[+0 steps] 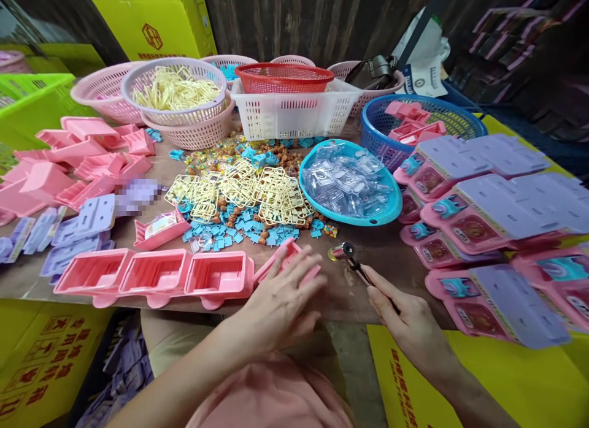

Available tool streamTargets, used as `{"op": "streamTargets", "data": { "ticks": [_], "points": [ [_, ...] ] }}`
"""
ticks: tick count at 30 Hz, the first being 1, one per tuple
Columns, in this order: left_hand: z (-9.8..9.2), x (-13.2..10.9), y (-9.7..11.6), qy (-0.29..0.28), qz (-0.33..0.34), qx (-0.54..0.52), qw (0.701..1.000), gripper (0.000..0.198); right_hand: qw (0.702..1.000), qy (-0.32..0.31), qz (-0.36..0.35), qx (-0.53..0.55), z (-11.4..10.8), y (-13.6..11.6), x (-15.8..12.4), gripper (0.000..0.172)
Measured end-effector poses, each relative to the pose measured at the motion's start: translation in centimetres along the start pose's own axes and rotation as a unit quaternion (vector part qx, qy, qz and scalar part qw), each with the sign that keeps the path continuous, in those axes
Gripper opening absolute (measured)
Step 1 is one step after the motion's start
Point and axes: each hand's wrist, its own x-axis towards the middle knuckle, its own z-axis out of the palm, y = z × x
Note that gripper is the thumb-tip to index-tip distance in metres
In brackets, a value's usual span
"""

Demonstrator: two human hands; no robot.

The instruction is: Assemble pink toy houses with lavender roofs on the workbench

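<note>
My left hand (288, 293) reaches over a pink plastic piece (286, 251) at the table's front edge, fingers stretched and apart. It partly hides that piece, and I cannot tell how firmly it touches it. My right hand (405, 311) is wrapped round the dark handle of a small hammer (348, 251), whose shiny round head is low over the tabletop. Left of my left hand stand several pink trays (218, 273) in a row. Behind them a smaller pink tray (161, 227) holds a printed insert. Cream frames (239, 183) and blue clips (257, 229) lie heaped beyond.
A turquoise bowl (396, 204) of clear plastic parts stands ahead of my right hand. Stacked pink-and-purple assemblies (501, 213) line the right side. Pink boxes (87, 152) and purple plates (92, 222) pile up left. Baskets, including a white one (294, 112), stand behind.
</note>
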Motion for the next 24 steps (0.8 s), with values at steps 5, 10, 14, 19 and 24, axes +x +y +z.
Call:
{"op": "streamTargets", "data": {
  "ticks": [5,10,14,19,24],
  "points": [
    [2.7,1.0,-0.1,0.066,-0.249,0.084,0.963,0.095,0.999,-0.018,-0.045,-0.001,0.5,-0.8,0.2,0.039],
    [2.8,1.5,-0.6,0.011,-0.258,0.072,0.964,0.103,0.994,0.063,-0.085,0.0,0.0,-1.5,-0.1,0.042],
    [2.2,1.7,-0.3,-0.021,-0.275,0.058,0.959,0.101,0.992,-0.001,-0.123,-0.025,0.9,-0.8,0.3,0.041],
    [2.1,2.0,-0.4,-0.037,-0.29,0.039,0.955,0.107,0.993,0.032,-0.113,-0.028,1.3,-1.4,1.2,0.04],
    [2.1,2.2,-0.4,-0.032,-0.295,0.022,0.955,0.104,0.992,-0.008,-0.122,-0.037,2.4,-2.0,2.4,0.04]
  ]
}}
